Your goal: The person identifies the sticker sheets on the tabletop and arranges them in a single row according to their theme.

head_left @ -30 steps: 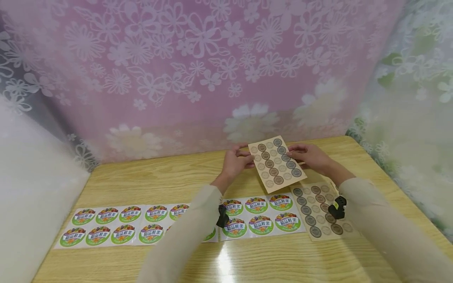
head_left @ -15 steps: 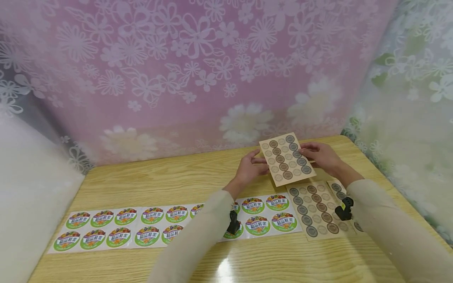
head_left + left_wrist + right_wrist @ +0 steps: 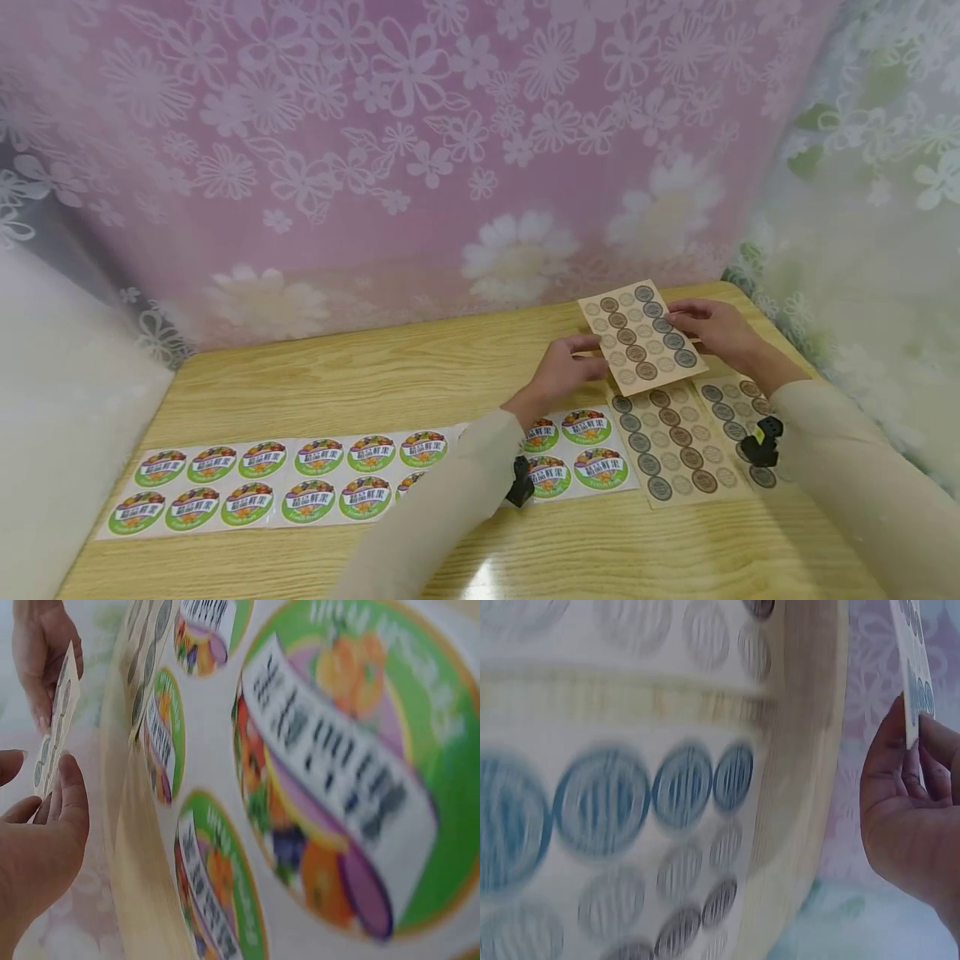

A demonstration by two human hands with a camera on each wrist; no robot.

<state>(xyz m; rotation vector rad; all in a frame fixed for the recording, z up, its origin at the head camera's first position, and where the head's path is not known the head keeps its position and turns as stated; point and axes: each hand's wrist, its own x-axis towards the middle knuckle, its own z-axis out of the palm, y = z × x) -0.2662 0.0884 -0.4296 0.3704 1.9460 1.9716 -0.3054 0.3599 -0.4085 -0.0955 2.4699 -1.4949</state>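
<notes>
A tan sheet of round stickers is held up, tilted, above the right part of the table in the head view. My right hand pinches its right edge, thumb on the printed face and fingers behind. Along the left edge lies my left hand, fingers loosely extended and fingertips partly hidden behind the sheet. In the right wrist view, the right hand grips the sheet seen edge-on. The left wrist view shows the left hand around the near end of the sheet.
Two similar tan sticker sheets, a left one and a right one, lie side by side under my right arm. White sheets of round fruit stickers form a row along the wooden table. A floral curtain stands behind it.
Both hands and the held sheet have moved right. The left thumb no longer overlaps the sheet's face. More of the right tan sheet on the table shows.
</notes>
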